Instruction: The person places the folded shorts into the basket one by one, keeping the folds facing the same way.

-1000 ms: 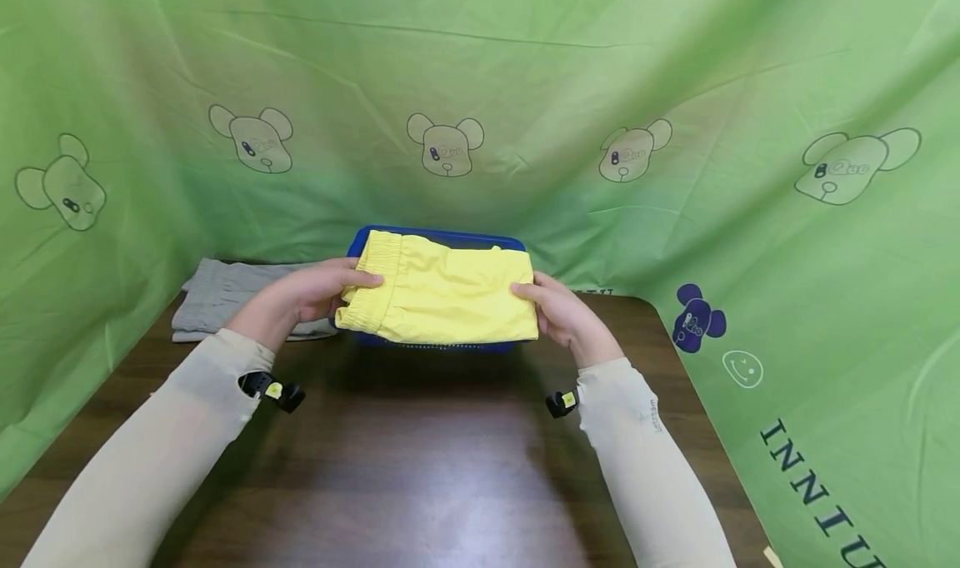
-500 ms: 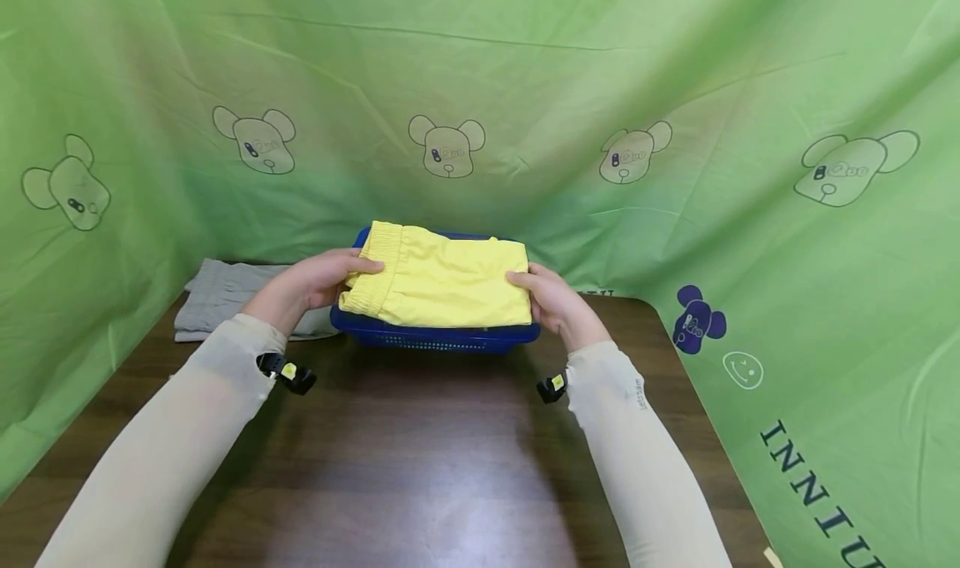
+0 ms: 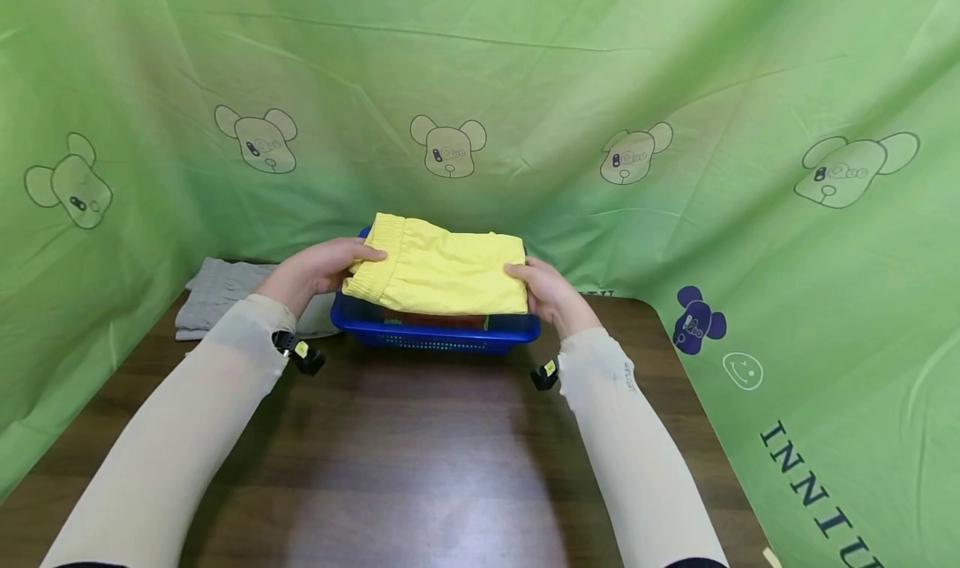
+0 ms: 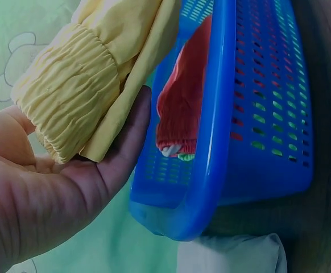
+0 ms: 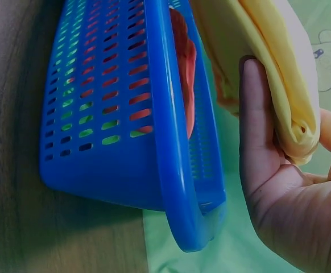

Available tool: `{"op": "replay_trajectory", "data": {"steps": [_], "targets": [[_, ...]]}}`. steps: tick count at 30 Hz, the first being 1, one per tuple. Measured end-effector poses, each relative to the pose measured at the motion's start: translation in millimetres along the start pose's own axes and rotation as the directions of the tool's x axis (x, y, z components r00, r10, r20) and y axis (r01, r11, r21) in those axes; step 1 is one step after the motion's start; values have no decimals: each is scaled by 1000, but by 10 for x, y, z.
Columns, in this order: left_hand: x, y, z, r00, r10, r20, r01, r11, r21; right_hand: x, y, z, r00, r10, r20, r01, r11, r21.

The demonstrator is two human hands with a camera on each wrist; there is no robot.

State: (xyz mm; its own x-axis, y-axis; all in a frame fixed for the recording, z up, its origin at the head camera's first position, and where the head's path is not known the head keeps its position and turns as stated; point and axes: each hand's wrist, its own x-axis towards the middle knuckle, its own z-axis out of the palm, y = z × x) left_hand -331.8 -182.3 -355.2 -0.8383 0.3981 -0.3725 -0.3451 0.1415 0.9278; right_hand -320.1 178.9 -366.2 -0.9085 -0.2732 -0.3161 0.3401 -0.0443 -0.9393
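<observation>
Folded yellow shorts [image 3: 450,268] with a gathered elastic waistband are held level over a blue plastic basket [image 3: 442,337]. My left hand [image 3: 326,266] grips the waistband end, thumb on top and fingers beneath. At the opposite end my right hand [image 3: 551,291] pinches the fold the same way, as the right wrist view also shows. Inside the basket lies a folded red garment [image 4: 182,102], with a bit of green and white at its lower edge. The shorts hide most of the basket's inside in the head view.
Grey folded clothing [image 3: 225,293] lies on the dark wooden table [image 3: 420,451], left of the basket and partly behind my left arm. A green curtain [image 3: 525,68] with printed bear heads hangs at the back and both sides.
Both hands have lifted the yellow shorts up and away from me, so they appear higher in the head view. The basket's front rim and some red inside it have come into sight.
</observation>
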Motion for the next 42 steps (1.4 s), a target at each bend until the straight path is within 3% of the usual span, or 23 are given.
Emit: {"op": "replay_trajectory", "data": {"steps": [21,42], "targets": [[246,38,-15,994,-112,-9,111,991,-70,186,-22,-44,996,75,-56,-74,997,12],[342,45,36,984,-142,-105,145,989,21,241,43,15,994,89,-63,-92,995,-37]]}}
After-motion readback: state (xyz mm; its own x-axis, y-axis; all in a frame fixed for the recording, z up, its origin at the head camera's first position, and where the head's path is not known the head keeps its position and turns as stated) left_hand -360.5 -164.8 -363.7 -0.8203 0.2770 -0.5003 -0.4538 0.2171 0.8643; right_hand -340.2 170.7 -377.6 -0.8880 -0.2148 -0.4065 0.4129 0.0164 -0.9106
